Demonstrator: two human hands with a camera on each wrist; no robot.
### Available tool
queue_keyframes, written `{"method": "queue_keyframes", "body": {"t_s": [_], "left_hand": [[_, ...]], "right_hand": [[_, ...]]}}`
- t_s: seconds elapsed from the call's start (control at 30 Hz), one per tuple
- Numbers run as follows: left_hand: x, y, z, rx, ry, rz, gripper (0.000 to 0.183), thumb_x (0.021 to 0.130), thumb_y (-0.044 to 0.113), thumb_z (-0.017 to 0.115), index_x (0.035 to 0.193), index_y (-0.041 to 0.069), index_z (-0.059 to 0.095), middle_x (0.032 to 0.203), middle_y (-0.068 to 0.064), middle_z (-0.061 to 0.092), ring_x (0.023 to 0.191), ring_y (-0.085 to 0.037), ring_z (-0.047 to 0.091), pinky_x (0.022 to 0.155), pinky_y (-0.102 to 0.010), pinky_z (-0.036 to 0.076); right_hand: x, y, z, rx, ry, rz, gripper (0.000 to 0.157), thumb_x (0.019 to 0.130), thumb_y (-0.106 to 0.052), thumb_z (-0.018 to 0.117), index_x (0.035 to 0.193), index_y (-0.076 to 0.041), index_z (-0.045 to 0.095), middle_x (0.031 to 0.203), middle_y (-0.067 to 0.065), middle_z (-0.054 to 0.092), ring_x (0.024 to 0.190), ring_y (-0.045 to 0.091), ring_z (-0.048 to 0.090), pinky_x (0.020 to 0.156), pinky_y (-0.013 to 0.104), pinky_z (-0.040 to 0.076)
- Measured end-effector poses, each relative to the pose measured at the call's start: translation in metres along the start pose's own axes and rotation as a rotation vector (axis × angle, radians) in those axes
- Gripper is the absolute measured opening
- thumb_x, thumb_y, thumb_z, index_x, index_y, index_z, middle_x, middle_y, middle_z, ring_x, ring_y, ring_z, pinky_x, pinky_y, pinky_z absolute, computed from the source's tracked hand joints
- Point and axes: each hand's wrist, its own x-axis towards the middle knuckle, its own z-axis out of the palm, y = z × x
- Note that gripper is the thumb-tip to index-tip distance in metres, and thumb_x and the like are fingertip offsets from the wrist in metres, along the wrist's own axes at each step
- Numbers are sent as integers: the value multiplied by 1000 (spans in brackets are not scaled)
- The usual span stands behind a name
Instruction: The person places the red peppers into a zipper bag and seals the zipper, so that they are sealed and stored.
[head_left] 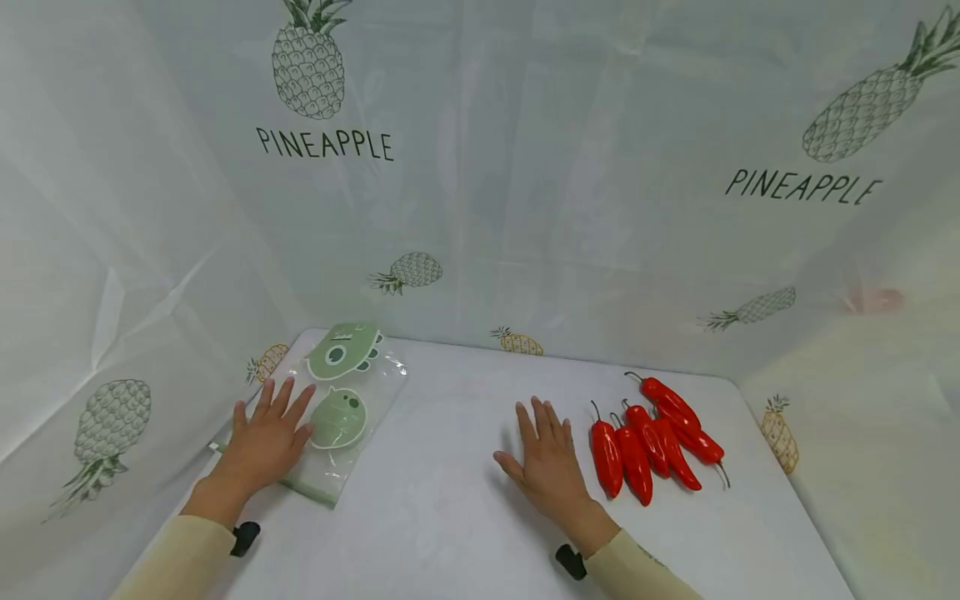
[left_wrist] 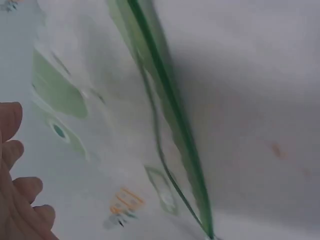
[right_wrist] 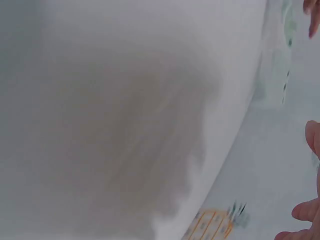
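My left hand (head_left: 264,442), fingers spread, is over the left part of a clear plastic zip bag (head_left: 375,417) printed with green cartoon shapes. In the left wrist view the green zip edge (left_wrist: 172,100) of the bag runs beside the hand (left_wrist: 20,200), and its mouth looks slightly parted. My right hand (head_left: 551,467) is spread flat above the white table, holding nothing. Just right of it lies a group of several red chili peppers (head_left: 636,462), some overlapping. Only fingertips (right_wrist: 305,211) of the right hand show in the right wrist view.
The white table (head_left: 450,500) is enclosed by pale curtains (head_left: 525,208) printed with pineapples, at the back and both sides. A dark wrist camera (head_left: 245,538) sits at the left sleeve, another wrist camera (head_left: 572,562) at the right.
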Motion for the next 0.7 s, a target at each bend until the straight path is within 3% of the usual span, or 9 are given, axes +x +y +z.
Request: {"method": "queue_keyframes", "body": {"t_s": [0.17, 0.37, 0.5, 0.7], "left_hand": [[-4, -33, -1, 9, -74, -13, 61, 107, 26, 57, 159, 1, 38, 164, -38, 27, 151, -61, 20, 110, -90, 17], [-10, -53, 13, 1, -180, -32, 79, 100, 41, 68, 156, -6, 39, 160, -42, 28, 147, -65, 21, 109, -91, 19], [-13, -41, 19, 15, -178, -7, 89, 94, 49, 74, 156, -6, 41, 160, -41, 32, 147, -65, 24, 110, -90, 19], [-13, 8, 27, 48, -191, 63, 99, 90, 59, 75, 159, -1, 39, 164, -34, 34, 152, -59, 25, 115, -87, 16]], "right_hand": [[14, -33, 10, 34, -54, -81, 84, 101, -58, 63, 163, -7, 38, 168, 22, 34, 156, 44, 31, 124, 70, 31], [16, -64, 25, -2, -122, -182, 81, 102, -60, 60, 162, -9, 39, 167, 20, 37, 155, 43, 35, 121, 67, 38], [10, -75, 31, -38, -203, -233, 80, 102, -61, 60, 161, -11, 42, 167, 18, 38, 155, 41, 37, 119, 63, 43], [-3, -78, 33, -43, -292, -259, 78, 100, -62, 62, 159, -13, 45, 167, 14, 39, 155, 37, 37, 118, 60, 46]]}}
